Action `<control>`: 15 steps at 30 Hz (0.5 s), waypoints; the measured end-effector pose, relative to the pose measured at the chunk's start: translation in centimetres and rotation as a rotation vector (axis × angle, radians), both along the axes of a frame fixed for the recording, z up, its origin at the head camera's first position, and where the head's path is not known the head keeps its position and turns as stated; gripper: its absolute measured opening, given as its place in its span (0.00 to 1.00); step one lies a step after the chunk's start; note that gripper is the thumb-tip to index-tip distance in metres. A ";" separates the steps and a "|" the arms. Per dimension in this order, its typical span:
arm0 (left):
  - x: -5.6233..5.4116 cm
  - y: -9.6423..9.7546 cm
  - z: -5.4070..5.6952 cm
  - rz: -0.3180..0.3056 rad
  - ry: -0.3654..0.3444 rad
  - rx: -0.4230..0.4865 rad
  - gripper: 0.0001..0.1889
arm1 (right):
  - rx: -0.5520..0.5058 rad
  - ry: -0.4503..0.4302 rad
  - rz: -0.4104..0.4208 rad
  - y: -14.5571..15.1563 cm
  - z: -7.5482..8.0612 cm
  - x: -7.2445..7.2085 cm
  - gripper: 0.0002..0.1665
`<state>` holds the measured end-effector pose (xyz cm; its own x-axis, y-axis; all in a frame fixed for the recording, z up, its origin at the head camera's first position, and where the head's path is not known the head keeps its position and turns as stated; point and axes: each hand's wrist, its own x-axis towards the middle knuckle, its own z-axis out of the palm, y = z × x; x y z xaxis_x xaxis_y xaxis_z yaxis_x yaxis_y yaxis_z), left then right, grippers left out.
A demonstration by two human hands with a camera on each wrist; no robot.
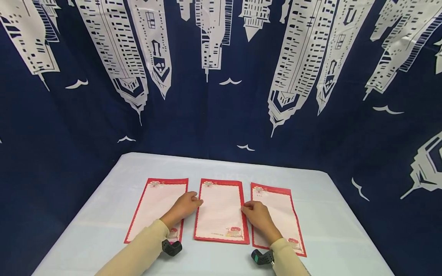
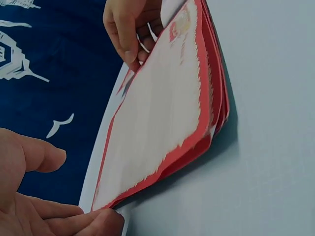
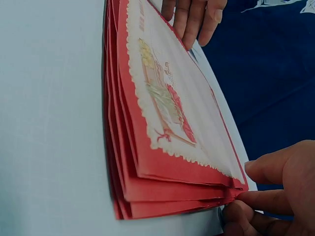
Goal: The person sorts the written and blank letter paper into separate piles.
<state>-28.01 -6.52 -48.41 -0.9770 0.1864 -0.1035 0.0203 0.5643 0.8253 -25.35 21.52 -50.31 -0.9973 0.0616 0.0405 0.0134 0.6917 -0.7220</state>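
A stack of red-bordered paper sheets (image 1: 221,211) lies in the middle of the table, its white centre printed with a small picture at the lower right. At its left edge is my left hand (image 1: 186,205), fingers extended against the side and thumb held apart, as the left wrist view shows. My right hand (image 1: 257,214) grips the opposite edge with bent fingers, thumb close by the rim. Near the right hand, the stack's layers (image 3: 128,191) fan slightly at the corner.
Matching sheets lie on both sides: a left sheet (image 1: 157,205) partly under my left forearm, and a right sheet (image 1: 277,214) partly covered by my right hand. The white-covered table (image 1: 214,264) meets a dark blue curtain (image 1: 207,126) with white buildings behind it.
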 end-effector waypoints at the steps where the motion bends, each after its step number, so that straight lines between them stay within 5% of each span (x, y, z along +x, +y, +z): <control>1: 0.1 0.1 -0.1 -0.005 -0.007 0.008 0.31 | 0.002 -0.003 0.003 0.0 -0.1 0.1 0.16; 7: 0.8 0.3 -0.8 -0.006 0.004 0.057 0.31 | 0.020 0.013 0.017 -0.2 -0.6 0.3 0.16; 15: 0.8 0.6 -1.2 0.025 0.163 0.194 0.25 | -0.008 0.117 -0.070 -0.6 0.0 -0.1 0.14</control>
